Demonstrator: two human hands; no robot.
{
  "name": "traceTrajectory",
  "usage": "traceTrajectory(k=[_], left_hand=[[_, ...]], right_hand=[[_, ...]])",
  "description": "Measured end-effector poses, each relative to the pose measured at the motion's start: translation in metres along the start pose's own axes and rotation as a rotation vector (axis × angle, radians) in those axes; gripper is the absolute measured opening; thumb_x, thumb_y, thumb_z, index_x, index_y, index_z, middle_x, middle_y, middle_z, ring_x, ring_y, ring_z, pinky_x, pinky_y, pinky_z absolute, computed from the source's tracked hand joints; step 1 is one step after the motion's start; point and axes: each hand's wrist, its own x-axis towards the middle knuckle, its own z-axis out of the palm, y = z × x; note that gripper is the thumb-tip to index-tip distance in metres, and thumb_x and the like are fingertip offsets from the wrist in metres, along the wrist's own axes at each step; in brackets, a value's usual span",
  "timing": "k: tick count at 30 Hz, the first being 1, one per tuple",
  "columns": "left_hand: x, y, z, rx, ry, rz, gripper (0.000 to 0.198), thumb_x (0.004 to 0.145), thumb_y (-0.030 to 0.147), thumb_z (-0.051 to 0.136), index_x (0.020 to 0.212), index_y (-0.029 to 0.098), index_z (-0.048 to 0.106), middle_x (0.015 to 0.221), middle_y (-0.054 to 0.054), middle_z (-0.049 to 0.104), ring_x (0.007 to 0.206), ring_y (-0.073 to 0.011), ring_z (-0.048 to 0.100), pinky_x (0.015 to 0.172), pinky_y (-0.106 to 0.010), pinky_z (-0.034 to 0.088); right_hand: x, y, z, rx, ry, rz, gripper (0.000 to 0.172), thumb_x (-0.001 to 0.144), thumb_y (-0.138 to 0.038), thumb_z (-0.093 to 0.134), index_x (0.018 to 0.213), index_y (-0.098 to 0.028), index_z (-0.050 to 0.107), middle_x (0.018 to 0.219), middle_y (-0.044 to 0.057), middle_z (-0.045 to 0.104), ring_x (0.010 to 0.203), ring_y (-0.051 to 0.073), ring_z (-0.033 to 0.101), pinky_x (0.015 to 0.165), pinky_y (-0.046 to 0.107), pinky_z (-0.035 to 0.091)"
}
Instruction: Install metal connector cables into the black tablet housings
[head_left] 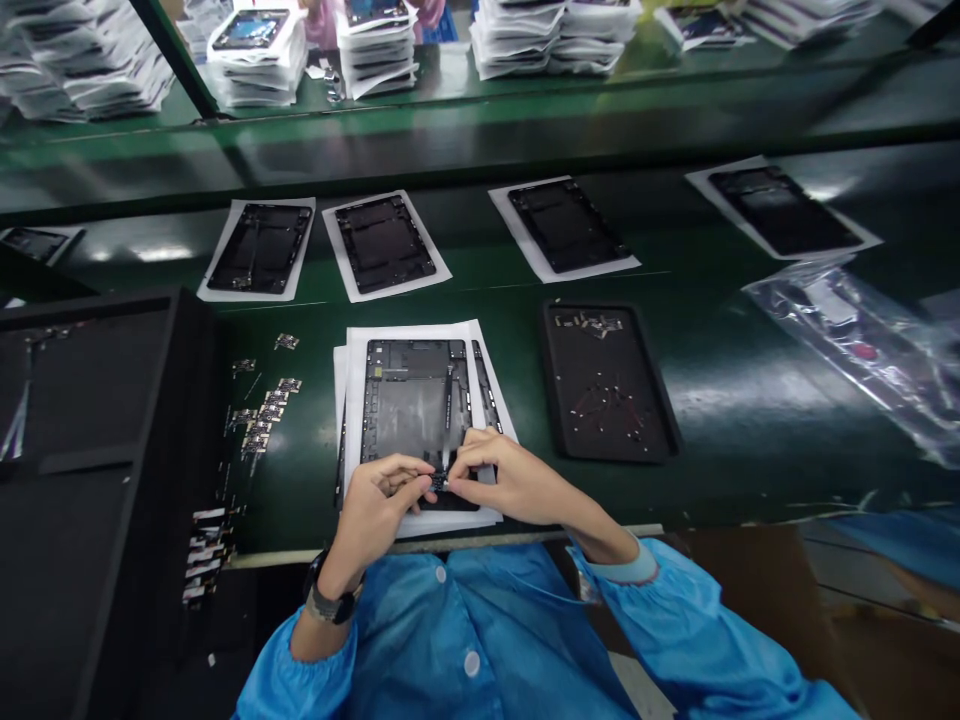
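A black tablet housing (405, 410) lies on white sheets at the table's front edge, with more housings partly showing beneath. My left hand (386, 500) and my right hand (502, 478) meet over its lower end. Between their pinched fingertips is a small circuit board (439, 482), gripped from the left by my left hand and from the right by my right hand. A flat ribbon cable (448, 415) runs up the housing from the board. The exact fingertip contact is small and partly hidden.
Small circuit boards (262, 420) lie left of the housing, beside a large black box (161, 400). At right are a black tray (553, 400) with small parts and a plastic bag (862, 350). Several housings on sheets line the back, below stacked packs (255, 75).
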Motion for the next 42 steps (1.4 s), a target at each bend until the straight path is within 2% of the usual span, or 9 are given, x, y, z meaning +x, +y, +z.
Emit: traceTrajectory(k=[5,13,19,26,42], left_hand=[[0.0,0.001,0.001,0.021,0.008,0.004,0.018,0.071,0.028,0.07,0.08,0.013,0.071,0.062,-0.006,0.07,0.055,-0.0156,0.063,0.051,-0.024,0.049],[-0.009,0.004,0.005,0.236,0.098,0.11,0.012,0.076,0.023,0.066,0.082,0.017,0.075,0.07,-0.005,0.073,0.065,-0.0183,0.069,0.064,-0.026,0.054],[-0.005,0.005,-0.001,0.087,0.025,0.012,0.014,0.074,0.026,0.069,0.08,0.014,0.073,0.062,-0.005,0.071,0.058,-0.0179,0.067,0.055,-0.026,0.053],[-0.001,0.004,-0.001,-0.023,0.007,-0.085,0.016,0.068,0.026,0.073,0.077,0.012,0.071,0.061,-0.006,0.071,0.058,-0.0184,0.068,0.059,-0.027,0.055],[-0.003,0.001,0.001,0.038,0.03,-0.085,0.011,0.07,0.023,0.069,0.076,0.013,0.071,0.06,-0.004,0.07,0.059,-0.0172,0.068,0.058,-0.024,0.052]], right_hand=[[0.0,0.0,0.0,-0.028,-0.005,0.01,0.013,0.084,-0.017,0.064,0.076,-0.021,0.073,0.066,0.0,0.061,0.075,0.017,0.053,0.076,0.032,0.038],[0.001,-0.006,0.005,-0.121,0.023,0.111,0.014,0.081,-0.012,0.065,0.073,-0.02,0.073,0.069,0.001,0.057,0.074,0.017,0.055,0.073,0.03,0.04],[0.001,-0.001,0.004,-0.064,0.016,0.066,0.011,0.084,-0.02,0.066,0.078,-0.021,0.074,0.071,0.002,0.056,0.076,0.017,0.055,0.072,0.029,0.042],[0.001,0.007,0.004,0.052,0.053,0.086,0.006,0.08,-0.016,0.071,0.076,-0.02,0.073,0.074,0.001,0.058,0.078,0.017,0.056,0.074,0.03,0.042],[0.005,0.004,0.004,0.125,0.034,0.149,0.008,0.077,-0.014,0.072,0.073,-0.02,0.076,0.071,0.001,0.057,0.074,0.015,0.057,0.07,0.027,0.044]])
